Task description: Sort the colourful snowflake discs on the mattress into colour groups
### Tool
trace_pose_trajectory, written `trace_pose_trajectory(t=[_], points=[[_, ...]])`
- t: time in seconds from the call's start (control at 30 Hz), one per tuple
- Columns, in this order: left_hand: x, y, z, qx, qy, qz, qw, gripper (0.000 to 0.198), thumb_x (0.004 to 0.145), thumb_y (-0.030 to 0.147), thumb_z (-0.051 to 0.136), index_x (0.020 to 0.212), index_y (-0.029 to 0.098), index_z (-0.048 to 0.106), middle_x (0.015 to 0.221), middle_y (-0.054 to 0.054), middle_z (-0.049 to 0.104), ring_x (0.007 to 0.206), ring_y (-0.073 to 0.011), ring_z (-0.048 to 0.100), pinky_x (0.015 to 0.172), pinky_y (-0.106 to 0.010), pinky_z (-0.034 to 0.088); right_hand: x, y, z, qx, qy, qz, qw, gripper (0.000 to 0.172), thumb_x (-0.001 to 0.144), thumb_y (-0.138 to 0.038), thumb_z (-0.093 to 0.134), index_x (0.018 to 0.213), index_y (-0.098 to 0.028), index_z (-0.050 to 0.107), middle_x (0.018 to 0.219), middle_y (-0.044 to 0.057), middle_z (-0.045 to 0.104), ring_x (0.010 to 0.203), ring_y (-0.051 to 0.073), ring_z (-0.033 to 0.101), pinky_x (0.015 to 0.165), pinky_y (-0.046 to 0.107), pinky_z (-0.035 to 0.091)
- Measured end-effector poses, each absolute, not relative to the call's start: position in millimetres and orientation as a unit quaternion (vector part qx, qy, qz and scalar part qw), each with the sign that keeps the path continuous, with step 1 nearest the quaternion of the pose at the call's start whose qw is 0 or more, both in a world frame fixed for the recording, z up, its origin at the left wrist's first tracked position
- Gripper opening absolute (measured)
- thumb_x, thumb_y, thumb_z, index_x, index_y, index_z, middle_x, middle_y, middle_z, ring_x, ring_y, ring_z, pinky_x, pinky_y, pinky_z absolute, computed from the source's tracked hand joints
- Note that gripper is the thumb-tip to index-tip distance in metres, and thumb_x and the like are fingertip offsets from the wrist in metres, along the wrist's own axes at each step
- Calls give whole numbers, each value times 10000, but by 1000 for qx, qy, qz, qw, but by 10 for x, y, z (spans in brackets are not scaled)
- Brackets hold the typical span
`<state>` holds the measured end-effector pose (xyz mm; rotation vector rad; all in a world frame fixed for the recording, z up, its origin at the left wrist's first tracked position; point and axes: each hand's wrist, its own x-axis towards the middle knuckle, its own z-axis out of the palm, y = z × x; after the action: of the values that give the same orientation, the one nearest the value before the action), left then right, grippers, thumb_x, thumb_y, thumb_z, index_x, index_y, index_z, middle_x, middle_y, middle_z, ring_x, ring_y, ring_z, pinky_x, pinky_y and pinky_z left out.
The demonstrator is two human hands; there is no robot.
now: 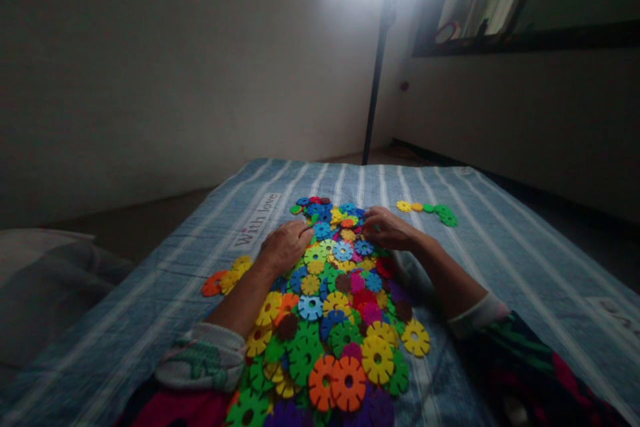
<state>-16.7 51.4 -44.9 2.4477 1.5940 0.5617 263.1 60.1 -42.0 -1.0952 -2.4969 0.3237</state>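
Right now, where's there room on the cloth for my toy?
The striped cloth is bare right of the short disc row, and left of the orange disc, out to the edge. It's crowded between the left hand and right hand: the disc pile fills that strip.

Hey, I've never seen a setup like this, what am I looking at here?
There's no machine: one camera, worn on a person's head, looks forward and down at their bare left hand and bare right hand. A blue cloth with pale stripes covers the surface. On it lies a heap of multicoloured, flat, notched discs, with a short row of yellow, orange and green discs apart to the right. Both hands are at the heap's far part; whether either holds a disc, I can't tell.
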Motion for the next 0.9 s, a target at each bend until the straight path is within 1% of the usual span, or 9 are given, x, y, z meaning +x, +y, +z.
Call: trace_pose_trajectory(t=[0.1, 0.23, 0.33, 0.5, 0.73, 0.8, 0.9], points=[[-172, 520, -460, 823, 528, 195, 80, 322, 887, 409, 314, 723, 221, 518, 849, -55, 625, 886, -210, 583, 863, -336, 442, 2631, 589, -406, -398, -892, 115, 180, 179, 817, -200, 572, 667, -163, 662, 833, 62, 609, 866, 186, 521, 786, 291, 386], [-175, 521, -458, 822, 527, 201, 82, 315, 886, 404, 331, 723, 220, 528, 840, -52, 629, 876, -209, 585, 855, -336, 448, 2625, 572, -401, -406, -888, 123, 176, 142, 799, -187, 592, 683, -164, 671, 861, 66, 617, 886, 192, 522, 787, 290, 391], [-168, 513, -441, 820, 533, 192, 83, 318, 893, 396, 316, 731, 219, 524, 849, -57, 627, 890, -213, 591, 865, -339, 446, 2625, 570, -406, -398, -889, 128, 186, 133, 798, -181, 598, 688, -157, 669, 875, 71, 619, 884, 192, 526, 794, 296, 397], [-154, 501, -420, 819, 537, 183, 87, 316, 892, 396, 309, 721, 219, 508, 845, -59, 620, 882, -214, 591, 854, -341, 445, 2631, 560, -397, -376, -886, 154, 224, 142, 822, -223, 612, 719, -149, 676, 888, 77, 622, 886, 193, 544, 802, 300, 414], [-166, 514, -441, 824, 528, 185, 83, 320, 892, 402, 297, 729, 220, 503, 849, -61, 620, 893, -216, 588, 873, -346, 441, 2615, 533, -401, -400, -868, 177, 234, 100, 787, -176, 628, 708, -154, 685, 909, 73, 642, 910, 194, 560, 823, 304, 425], [-168, 518, -444, 825, 526, 188, 84, 314, 886, 404, 308, 736, 220, 514, 853, -60, 626, 896, -217, 589, 879, -346, 442, 2625, 534, -408, -410, -859, 187, 244, 100, 773, -173, 626, 692, -152, 681, 899, 67, 651, 882, 186, 568, 803, 291, 431], [-167, 519, -443, 824, 525, 195, 86, 311, 875, 409, 329, 744, 220, 537, 870, -60, 637, 906, -214, 591, 883, -336, 446, 2660, 531, -399, -439, -830, 201, 279, 125, 778, -188, 594, 708, -143, 687, 829, 53, 658, 791, 163, 573, 737, 265, 436]])
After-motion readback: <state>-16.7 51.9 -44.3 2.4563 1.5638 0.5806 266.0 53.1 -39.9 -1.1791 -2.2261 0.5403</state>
